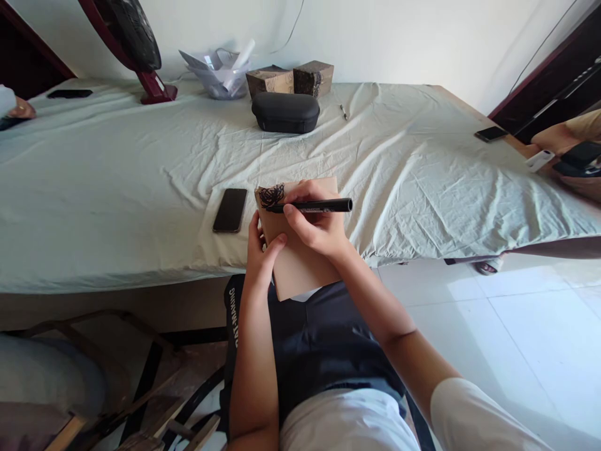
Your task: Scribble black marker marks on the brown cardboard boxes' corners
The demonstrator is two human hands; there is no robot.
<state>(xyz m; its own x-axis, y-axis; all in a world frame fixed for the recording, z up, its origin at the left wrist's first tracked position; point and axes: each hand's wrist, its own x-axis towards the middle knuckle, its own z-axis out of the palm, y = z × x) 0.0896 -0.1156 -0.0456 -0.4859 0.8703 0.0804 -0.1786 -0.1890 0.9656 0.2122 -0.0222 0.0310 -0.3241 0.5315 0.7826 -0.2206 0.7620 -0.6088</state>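
Note:
My right hand (319, 216) pinches a black marker (328, 205), held almost level with its blunt end to the right. Its tip end meets dark scribbles (272, 196) at the top left corner of a brown cardboard box (300, 269). My left hand (263, 250) grips the box along its left side, thumb on the upper face and fingers round the edge. The box is tilted at the table's front edge, its lower end above my lap. Just left of it lies a black smartphone (230, 210).
On the cloth-covered table (117, 188), a black zip case (285, 113) sits before two scribbled cardboard boxes (313, 78). A clear plastic bowl (220, 78) and a fan (157, 93) stand at the back. Other people's hands show at far left (23, 109) and right.

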